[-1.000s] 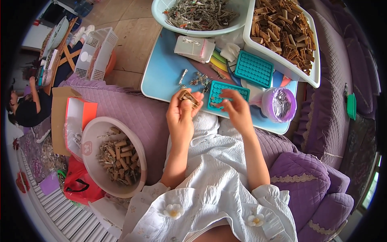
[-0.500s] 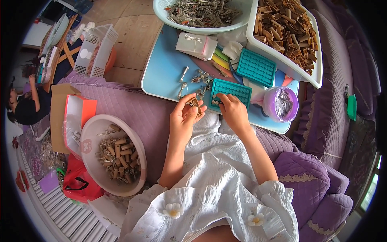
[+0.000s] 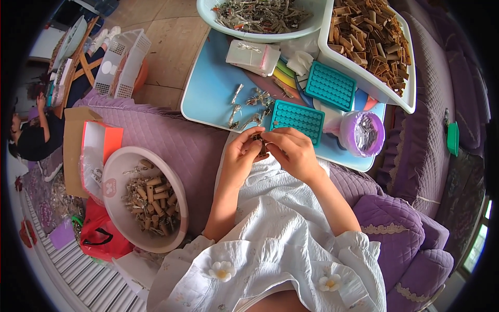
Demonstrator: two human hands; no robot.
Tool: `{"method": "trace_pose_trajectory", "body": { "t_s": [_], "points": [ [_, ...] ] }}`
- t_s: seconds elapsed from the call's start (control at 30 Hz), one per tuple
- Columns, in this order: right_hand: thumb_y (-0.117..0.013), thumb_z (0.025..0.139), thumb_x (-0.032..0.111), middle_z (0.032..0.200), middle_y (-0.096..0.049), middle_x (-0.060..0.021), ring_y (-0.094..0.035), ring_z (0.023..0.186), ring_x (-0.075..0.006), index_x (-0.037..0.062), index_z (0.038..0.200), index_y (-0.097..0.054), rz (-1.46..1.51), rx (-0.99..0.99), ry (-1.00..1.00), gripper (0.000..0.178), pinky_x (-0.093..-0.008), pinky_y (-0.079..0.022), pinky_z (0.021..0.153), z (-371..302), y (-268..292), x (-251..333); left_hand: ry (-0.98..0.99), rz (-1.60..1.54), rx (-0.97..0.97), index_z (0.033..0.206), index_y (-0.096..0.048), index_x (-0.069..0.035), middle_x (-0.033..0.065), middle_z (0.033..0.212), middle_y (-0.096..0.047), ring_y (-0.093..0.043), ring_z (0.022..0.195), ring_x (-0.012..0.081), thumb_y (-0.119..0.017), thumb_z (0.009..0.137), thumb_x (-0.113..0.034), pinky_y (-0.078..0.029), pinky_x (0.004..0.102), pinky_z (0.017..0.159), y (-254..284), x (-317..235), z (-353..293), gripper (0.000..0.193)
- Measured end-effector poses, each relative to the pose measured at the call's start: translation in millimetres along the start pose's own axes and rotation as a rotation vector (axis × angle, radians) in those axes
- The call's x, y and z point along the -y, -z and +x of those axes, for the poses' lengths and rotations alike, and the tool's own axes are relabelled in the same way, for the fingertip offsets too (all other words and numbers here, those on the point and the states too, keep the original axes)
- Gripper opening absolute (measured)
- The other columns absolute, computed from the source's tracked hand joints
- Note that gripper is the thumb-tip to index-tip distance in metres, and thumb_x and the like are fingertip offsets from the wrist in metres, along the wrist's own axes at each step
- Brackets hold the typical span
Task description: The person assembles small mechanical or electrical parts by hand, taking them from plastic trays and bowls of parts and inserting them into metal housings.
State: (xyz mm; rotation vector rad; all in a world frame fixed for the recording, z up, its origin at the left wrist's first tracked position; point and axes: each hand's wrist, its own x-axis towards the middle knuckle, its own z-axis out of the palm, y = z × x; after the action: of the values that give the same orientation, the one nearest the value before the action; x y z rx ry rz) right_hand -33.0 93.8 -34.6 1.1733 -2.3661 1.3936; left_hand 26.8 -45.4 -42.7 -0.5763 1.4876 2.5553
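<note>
Lead: State the position of the left hand (image 3: pixel 240 158).
Inspector: In front of the lap, at the bench's near edge. Its fingers (image 3: pixel 242 138) are curled round a small brown piece (image 3: pixel 262 150) and grip it.
Lead: And the right hand (image 3: pixel 297 155)?
Inspector: Brought against the left, fingers bent, tips at the brown piece. Whether they pinch a smaller part cannot be told; they cover the spot.
Lead: Where exactly is the brown piece?
Inspector: Between the two hands, largely hidden by them, just on the wearer's side of a teal tray (image 3: pixel 304 120) with rows of round hollows.
Lead: Other items on the bench (image 3: pixel 205 86)?
Inspector: A second teal tray (image 3: pixel 332 86) beyond the first, a purple-rimmed tub (image 3: pixel 382 136) to its right, and silvery twisted bundles (image 3: pixel 236 115) to its left. At the far side, a pale basin (image 3: pixel 262 36) and a white bin (image 3: pixel 364 89) heaped with brown pieces (image 3: pixel 370 49).
Lead: Left of the wearer?
Inspector: A pinkish basin (image 3: pixel 115 216) holding brown cylinders (image 3: pixel 158 196).
</note>
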Motion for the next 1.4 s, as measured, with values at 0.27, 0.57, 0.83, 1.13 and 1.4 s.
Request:
{"method": "trace_pose_trajectory", "body": {
  "t_s": [0.27, 0.57, 0.83, 1.13, 1.4],
  "points": [
    [-0.061, 0.072, 0.007, 0.084, -0.061, -0.0086, -0.057, 0.077, -0.0253, 0.0054, 0.094, -0.057, -0.195, -0.023, -0.44, 0.022, -0.0326, -0.046, 0.067, -9, -14, -45, 0.023, 0.102, -0.041, 0.106, -0.049, -0.001, 0.0087, 0.087, -0.058, -0.061, 0.075, 0.0146, -0.041, 0.086, -0.004, -0.05, 0.0228, 0.064, -2, -4, 0, 0.022],
    [-0.059, 0.071, 0.006, 0.08, -0.06, -0.0077, -0.057, 0.076, -0.0258, 0.0077, 0.092, -0.057, -0.373, 0.168, -0.424, 0.022, -0.0335, -0.046, 0.066, -2, -26, -54, 0.043, 0.094, -0.044, 0.107, -0.048, -0.001, 0.0089, 0.088, -0.058, -0.061, 0.075, 0.0144, -0.041, 0.086, -0.004, -0.05, 0.0225, 0.062, 1, -5, 1, 0.023],
    [-0.063, 0.07, -0.002, 0.079, -0.061, -0.0068, -0.061, 0.066, -0.018, 0.0031, 0.086, -0.056, 0.074, -0.104, -0.215, 0.019, -0.0258, -0.048, 0.055, 1, -11, -6, 0.057, 0.07, 0.046, 0.111, -0.047, -0.001, 0.0072, 0.09, -0.058, -0.061, 0.078, 0.0143, -0.044, 0.086, -0.003, -0.051, 0.0234, 0.067, 6, -4, 3, 0.026],
    [-0.062, 0.066, -0.005, 0.079, -0.06, -0.009, -0.06, 0.071, -0.0238, 0.004, 0.088, -0.057, 0.025, -0.048, -0.022, 0.024, -0.0296, -0.049, 0.06, -6, -15, -9, 0.039, 0.124, 0.027, 0.109, -0.049, -0.001, 0.0043, 0.085, -0.058, -0.061, 0.077, 0.0132, -0.045, 0.086, -0.005, -0.051, 0.0238, 0.065, 1, 0, 8, 0.023],
    [-0.058, 0.072, 0.0, 0.082, -0.061, -0.0098, -0.057, 0.076, -0.0256, 0.0061, 0.096, -0.057, -0.051, -0.104, -0.462, 0.025, -0.0341, -0.046, 0.064, -19, -16, -28, 0.069, 0.147, -0.062, 0.101, -0.051, -0.004, 0.0053, 0.082, -0.059, -0.06, 0.07, 0.0118, -0.04, 0.084, -0.006, -0.047, 0.022, 0.059, 18, 4, 10, 0.02]
  ]
}}
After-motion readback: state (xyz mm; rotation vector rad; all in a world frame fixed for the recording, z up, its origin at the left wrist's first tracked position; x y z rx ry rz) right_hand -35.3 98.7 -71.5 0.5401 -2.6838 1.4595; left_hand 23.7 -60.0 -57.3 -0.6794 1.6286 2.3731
